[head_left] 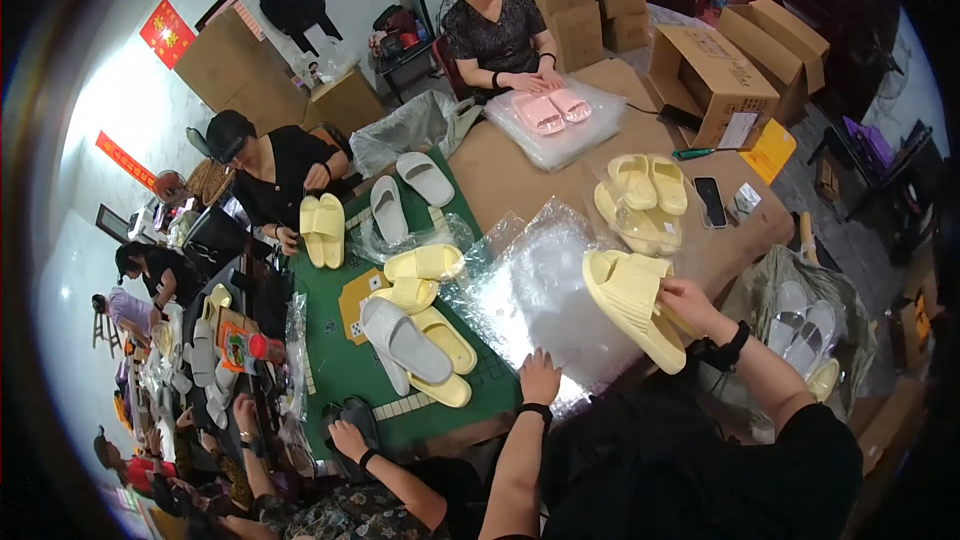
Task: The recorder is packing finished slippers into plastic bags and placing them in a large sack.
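In my right hand is a pair of yellow slide slippers, lifted over the right part of the table; the hand closes round them at the strap side, and the front slipper mostly covers the other. My left hand rests on the near edge of a stack of clear plastic bags, fingers extended and slightly apart. Beyond the held pair, yellow slippers in clear bags lie on the table. To the left, grey slippers overlap yellow slippers on a green mat.
A phone and a green-handled tool lie at the right. An open carton stands behind them. A sack of bagged slippers sits right of me. Across the table, a person handles pink slippers; others work at left.
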The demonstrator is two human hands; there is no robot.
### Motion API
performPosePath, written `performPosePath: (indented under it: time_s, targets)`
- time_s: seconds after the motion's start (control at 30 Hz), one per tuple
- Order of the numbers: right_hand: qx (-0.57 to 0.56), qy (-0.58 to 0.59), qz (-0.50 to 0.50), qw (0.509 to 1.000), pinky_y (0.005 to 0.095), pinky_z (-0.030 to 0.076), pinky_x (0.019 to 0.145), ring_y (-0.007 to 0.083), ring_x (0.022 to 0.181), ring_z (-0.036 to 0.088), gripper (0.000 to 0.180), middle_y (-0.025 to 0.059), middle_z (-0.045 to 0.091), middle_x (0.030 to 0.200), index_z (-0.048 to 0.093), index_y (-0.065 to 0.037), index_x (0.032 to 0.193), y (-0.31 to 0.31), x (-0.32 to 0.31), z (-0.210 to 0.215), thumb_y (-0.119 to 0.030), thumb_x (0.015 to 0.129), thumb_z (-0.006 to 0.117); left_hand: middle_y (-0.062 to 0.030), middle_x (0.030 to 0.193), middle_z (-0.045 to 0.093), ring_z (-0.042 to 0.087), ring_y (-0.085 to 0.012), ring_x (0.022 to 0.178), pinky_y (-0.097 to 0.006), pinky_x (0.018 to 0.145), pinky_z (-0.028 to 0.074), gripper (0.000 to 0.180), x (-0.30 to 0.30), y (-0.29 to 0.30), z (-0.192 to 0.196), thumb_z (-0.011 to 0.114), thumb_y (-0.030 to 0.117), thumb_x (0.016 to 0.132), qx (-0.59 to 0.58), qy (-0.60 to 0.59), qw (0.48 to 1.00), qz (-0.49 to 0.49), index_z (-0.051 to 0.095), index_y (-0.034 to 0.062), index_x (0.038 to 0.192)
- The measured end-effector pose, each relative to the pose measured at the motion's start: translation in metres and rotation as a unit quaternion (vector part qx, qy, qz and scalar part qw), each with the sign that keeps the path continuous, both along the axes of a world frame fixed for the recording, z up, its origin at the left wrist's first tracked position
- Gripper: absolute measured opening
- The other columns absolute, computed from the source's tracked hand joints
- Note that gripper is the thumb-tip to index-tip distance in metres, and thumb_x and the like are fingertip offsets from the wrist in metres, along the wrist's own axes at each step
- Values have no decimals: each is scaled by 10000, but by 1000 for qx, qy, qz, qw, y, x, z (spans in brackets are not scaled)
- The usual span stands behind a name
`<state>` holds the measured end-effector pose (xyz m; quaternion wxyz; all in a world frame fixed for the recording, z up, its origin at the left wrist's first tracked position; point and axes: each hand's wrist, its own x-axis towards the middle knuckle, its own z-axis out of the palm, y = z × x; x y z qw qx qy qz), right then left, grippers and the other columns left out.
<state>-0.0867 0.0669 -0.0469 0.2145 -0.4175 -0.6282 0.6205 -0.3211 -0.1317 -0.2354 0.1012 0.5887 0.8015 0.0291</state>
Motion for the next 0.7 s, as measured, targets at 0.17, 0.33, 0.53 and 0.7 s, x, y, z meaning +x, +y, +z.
performPosePath:
  time_s: [0.17,0.33,0.53,0.7]
  targets:
    - [-13,20,46,999,230,412,688,60,764,485,170,-15,537,806,578,34,863,-4,-2,-1,-107,847,485,-140,1253,416,446,-291,1054,-413,879,385,512,-6,-3,6,602,310,755,15,22,999,19,496,62,1190]
    - [-31,-20,52,998,230,412,669,57,722,476,172,-17,541,760,574,33,828,-3,-4,-4,-117,849,493,-124,1094,487,479,-300,969,-407,789,416,405,-6,-4,24,606,271,750,24,-16,1000,13,551,57,1090]
    - [14,-31,96,995,224,410,645,52,706,471,182,-20,546,752,570,36,841,2,-8,-5,-127,850,491,-113,849,553,524,-291,833,-391,713,442,134,-14,-3,-2,564,184,774,90,-46,994,35,586,52,768]
    - [61,-59,154,984,255,430,688,94,753,508,193,21,580,803,577,28,911,1,-12,3,-139,840,510,-75,840,609,544,-280,862,-382,682,436,115,-31,-2,10,561,168,764,26,-61,997,35,651,97,765]
